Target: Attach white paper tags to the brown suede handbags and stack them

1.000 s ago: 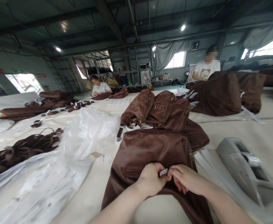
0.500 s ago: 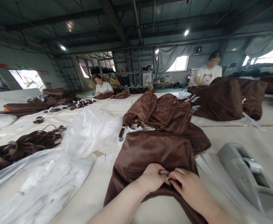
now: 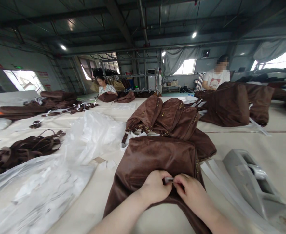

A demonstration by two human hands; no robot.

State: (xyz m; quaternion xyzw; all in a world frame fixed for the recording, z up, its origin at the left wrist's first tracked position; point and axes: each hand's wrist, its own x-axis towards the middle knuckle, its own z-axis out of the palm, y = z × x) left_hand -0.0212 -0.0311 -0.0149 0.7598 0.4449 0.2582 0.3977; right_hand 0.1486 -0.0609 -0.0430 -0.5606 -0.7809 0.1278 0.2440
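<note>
A dark brown leather bag lies in front of me on the pale table, its strap running toward me at the lower right. Over its near edge my left hand is closed in a pinch on a small whitish strip. The strip's other end is pinched by my right hand, whose fingertips almost meet the left ones. What the strip is attached to is hidden behind my fingers. Just beyond, several more brown bags lean against each other.
A grey tape dispenser stands at right, beside white strips. Clear plastic bags and coiled brown straps lie left. Larger brown bags sit back right. One co-worker handles a bag across the table; another stands at right.
My fingertips have drawn closer together, and the strip now lies straight between them, slightly higher. The whole view has shifted a little, so the table things sit slightly further left.
</note>
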